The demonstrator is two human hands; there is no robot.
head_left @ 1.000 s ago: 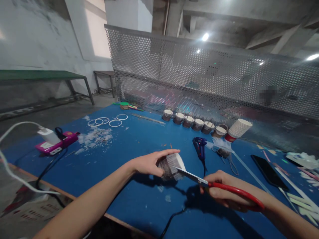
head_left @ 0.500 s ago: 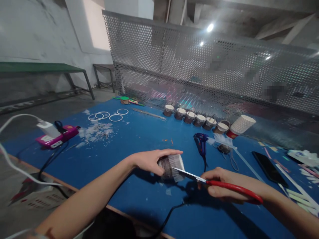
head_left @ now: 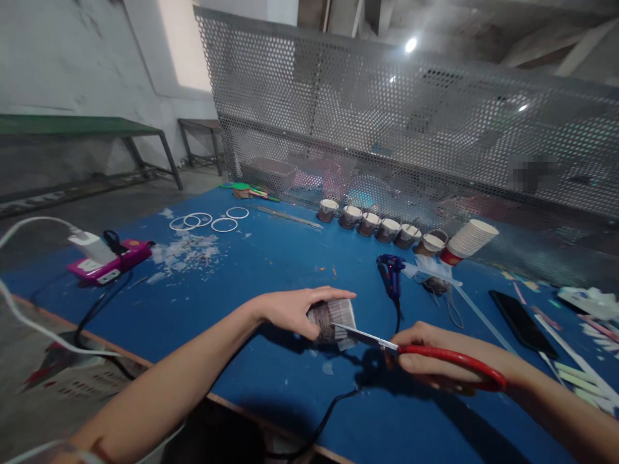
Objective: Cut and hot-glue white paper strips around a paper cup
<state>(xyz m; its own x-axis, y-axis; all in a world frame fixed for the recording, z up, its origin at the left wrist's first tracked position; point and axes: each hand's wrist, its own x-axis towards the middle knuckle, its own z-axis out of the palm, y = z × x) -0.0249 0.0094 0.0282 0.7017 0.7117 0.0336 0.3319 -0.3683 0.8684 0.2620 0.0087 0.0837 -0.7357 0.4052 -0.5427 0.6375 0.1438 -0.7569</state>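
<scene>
Now the cup [head_left: 340, 314] lay on its side over the front middle of the blue worktop [head_left: 271, 258], with its white end to the right. It was hard to tell if it touched the worktop or hung just above it. A brown wrap [head_left: 321, 321] went round its left part, and pale strips [head_left: 345, 316] showed next to that. A second earlier, the tip of the scissors [head_left: 389, 346] was over the pale strips; since then it had slid left, to the edge of the brown wrap. So the work seemed to be right where brown met pale.

Both hands had kept their hold. The left hand [head_left: 290, 310] was curled round the brown end, thumb on the near side and one long finger stretched along the top. The right hand [head_left: 438, 336] was wrapped tight round the scissors, but how far apart the blades were was not clear.

A blue glue gun [head_left: 393, 274] lay past the cup, a bit to the right, and a black phone [head_left: 522, 322] lay farther right. At the back stood a row of cups [head_left: 370, 224] with brown sides, next to a leaning stack of plain cups [head_left: 468, 240]. White rings [head_left: 224, 218] lay off to the left, and none of these seemed to have moved
</scene>
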